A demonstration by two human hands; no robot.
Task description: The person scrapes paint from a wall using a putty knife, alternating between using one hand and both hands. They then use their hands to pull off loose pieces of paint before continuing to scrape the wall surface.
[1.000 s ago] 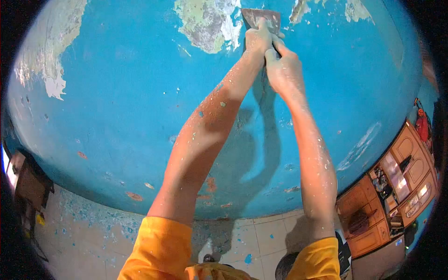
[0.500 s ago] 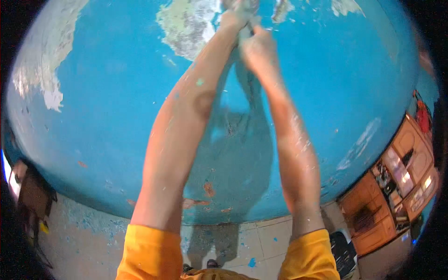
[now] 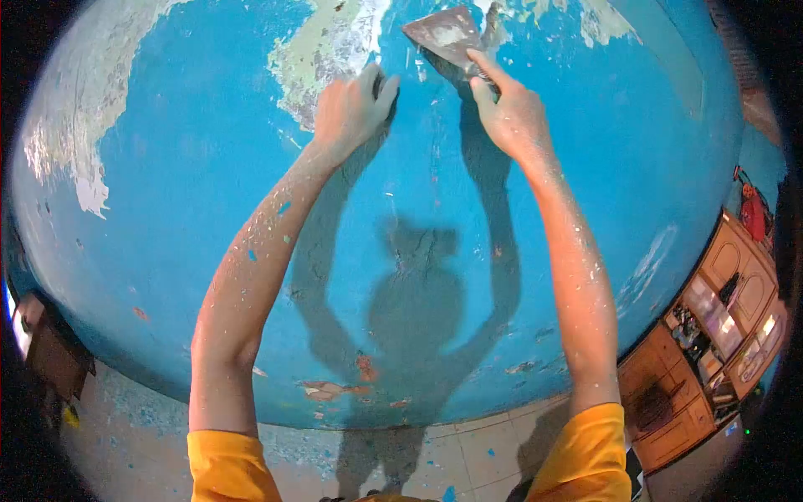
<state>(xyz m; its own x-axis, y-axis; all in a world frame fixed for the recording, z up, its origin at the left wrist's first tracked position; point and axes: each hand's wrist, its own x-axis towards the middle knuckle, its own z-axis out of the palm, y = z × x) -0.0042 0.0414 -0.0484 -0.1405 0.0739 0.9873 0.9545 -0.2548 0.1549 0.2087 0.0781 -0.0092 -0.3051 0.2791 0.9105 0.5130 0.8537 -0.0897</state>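
scraper (image 3: 443,35) — in right hand (image 3: 512,113) | left hand (image 3: 351,105) apart — on wall (image 3: 167,209)

Wood cabinet (image 3: 721,330) btm rt, tiled floor (image 3: 485,443) w/ paint flakes (image 3: 446,492)

Two hands (image 3: 350,107) (image 3: 512,117), one scraper (image 3: 443,35), one wall (image 3: 167,209)

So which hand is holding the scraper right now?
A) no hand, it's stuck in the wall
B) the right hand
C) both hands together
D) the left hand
B: only the right hand grips the scraper, with its blade up against the blue wall. The left hand is apart from the tool, at the wall beside the peeled patch.
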